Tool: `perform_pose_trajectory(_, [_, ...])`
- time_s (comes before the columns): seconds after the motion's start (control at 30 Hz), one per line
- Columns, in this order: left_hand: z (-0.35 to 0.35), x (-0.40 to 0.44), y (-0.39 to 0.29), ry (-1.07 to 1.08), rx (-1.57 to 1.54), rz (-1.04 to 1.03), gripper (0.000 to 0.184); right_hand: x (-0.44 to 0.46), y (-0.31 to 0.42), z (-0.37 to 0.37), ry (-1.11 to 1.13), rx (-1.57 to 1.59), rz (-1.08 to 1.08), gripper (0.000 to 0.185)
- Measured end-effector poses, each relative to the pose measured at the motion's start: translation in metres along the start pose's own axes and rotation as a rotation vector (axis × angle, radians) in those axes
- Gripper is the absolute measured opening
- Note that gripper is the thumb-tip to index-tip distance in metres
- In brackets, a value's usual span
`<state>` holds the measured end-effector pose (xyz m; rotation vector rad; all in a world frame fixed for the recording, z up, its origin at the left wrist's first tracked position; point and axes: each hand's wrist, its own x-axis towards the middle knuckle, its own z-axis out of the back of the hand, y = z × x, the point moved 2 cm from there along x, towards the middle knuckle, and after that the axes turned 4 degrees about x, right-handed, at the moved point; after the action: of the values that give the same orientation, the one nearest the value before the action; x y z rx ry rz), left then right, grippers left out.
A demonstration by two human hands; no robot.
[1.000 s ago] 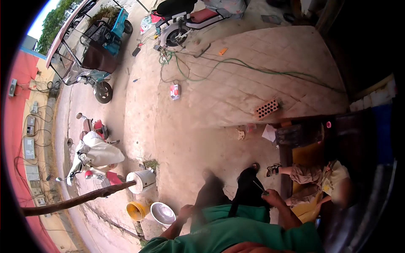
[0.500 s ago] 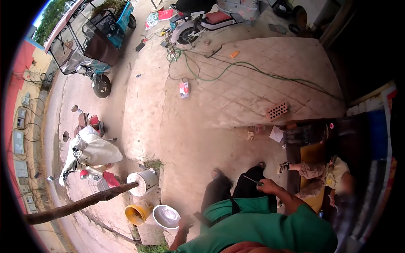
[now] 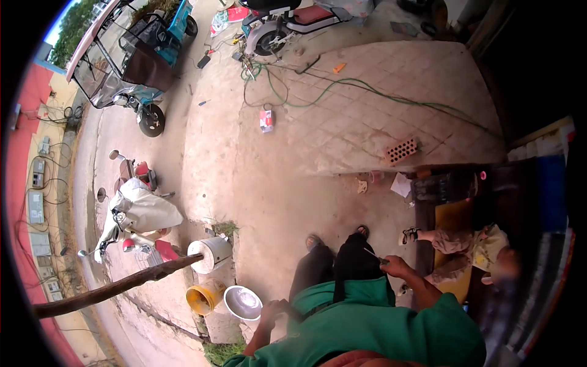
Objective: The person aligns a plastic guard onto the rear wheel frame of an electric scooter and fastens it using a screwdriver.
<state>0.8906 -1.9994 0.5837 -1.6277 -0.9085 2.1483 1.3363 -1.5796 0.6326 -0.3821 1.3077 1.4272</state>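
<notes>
Simply a slim, straight rod (image 3: 372, 254).

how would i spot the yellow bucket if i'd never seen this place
Follow the thick wooden pole from the picture's left edge to the white bucket at its end. Just below that, left of the pale basin, is the yellow bucket. Of these three containers, only it is yellow.

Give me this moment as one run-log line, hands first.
right hand: holding thin tool | left hand: beside green shirt, grip unclear | nearby: yellow bucket beside white basin | farther: perforated brick on paving
</notes>
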Motion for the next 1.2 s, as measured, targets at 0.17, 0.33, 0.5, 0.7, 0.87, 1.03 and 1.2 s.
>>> perform_pose_trajectory(0.17, [-0.047, -0.015, -0.104, -0.101, -0.450, 0.552, 0.051, -0.018, -0.028, 0.028, 0.053, 0.247, -0.106, 0.022])
perform_pose_trajectory(0.33, [-0.065, 0.007, -0.051, 0.067, 0.138, 0.010, 0.035, -0.013, -0.102, 0.035, 0.125, 0.475, -0.301, 0.020])
perform_pose_trajectory(0.5, [-0.091, -0.022, -0.130, 0.033, 0.049, 0.238, 0.032, -0.030, -0.136, 0.043, 0.042, 0.639, -0.436, 0.018])
perform_pose_trajectory(0.7, [-0.083, -0.030, -0.172, -0.090, -0.284, 0.455, 0.029, -0.031, -0.145, 0.018, -0.029, 0.759, -0.439, 0.020])
perform_pose_trajectory(0.87, [-0.017, -0.004, -0.125, 0.145, 0.404, -0.078, 0.035, -0.044, -0.099, -0.015, -0.042, 0.745, -0.400, 0.021])
perform_pose_trajectory(1.03, [0.050, -0.001, -0.058, 0.067, 0.077, -0.056, 0.035, -0.040, -0.052, -0.059, -0.061, 0.660, -0.358, 0.021])
perform_pose_trajectory(1.2, [0.098, -0.012, -0.014, 0.008, -0.241, 0.294, 0.029, -0.027, -0.015, -0.092, -0.060, 0.656, -0.279, 0.018])
